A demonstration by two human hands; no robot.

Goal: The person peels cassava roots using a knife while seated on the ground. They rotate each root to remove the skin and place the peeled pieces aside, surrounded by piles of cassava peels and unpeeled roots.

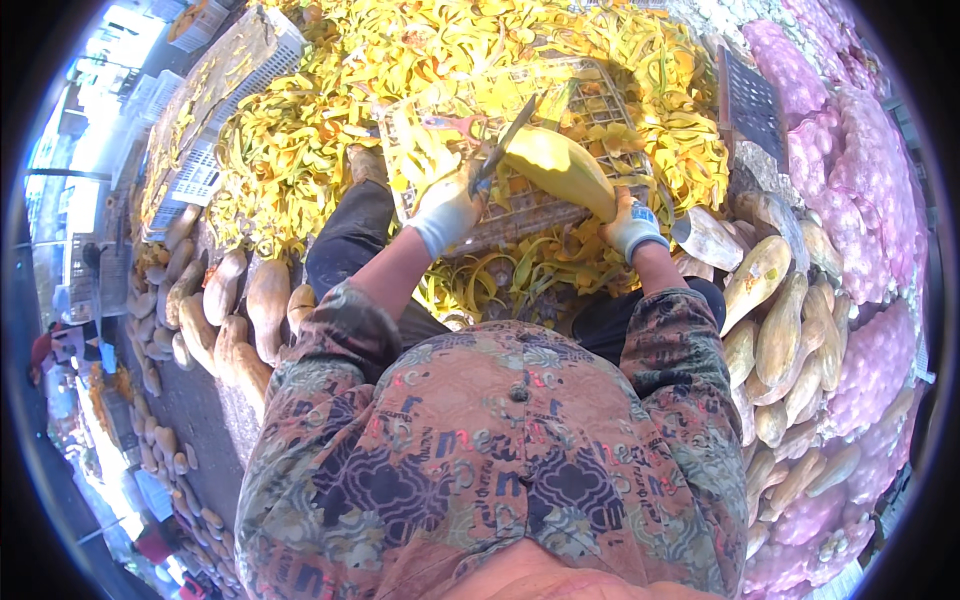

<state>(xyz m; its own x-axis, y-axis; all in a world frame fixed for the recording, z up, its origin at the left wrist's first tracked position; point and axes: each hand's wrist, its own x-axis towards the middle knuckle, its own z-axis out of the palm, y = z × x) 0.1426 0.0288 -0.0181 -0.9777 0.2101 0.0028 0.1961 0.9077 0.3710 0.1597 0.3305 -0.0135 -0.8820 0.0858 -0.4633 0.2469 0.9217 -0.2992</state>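
My left hand (448, 206), in a light work glove, grips a knife (514, 133) with a dark blade pointing up and to the right. My right hand (634, 223), gloved too, holds the lower right end of a peeled yellow squash (559, 166). At its upper left end, the squash meets or lies just behind the blade; I cannot tell whether they touch. Beneath both hands stands a grid-patterned plastic crate (517, 227) strewn with peel. A peeler with a reddish handle (456, 126) lies on the crate, beyond my left hand.
Heaped yellow peel (292, 161) surrounds the crate. Unpeeled squashes (780, 330) pile up on my right, and more squashes (268, 300) lie on the left. Pink mesh sacks (862, 187) line the far right. A white plastic crate (259, 82) stands at the upper left.
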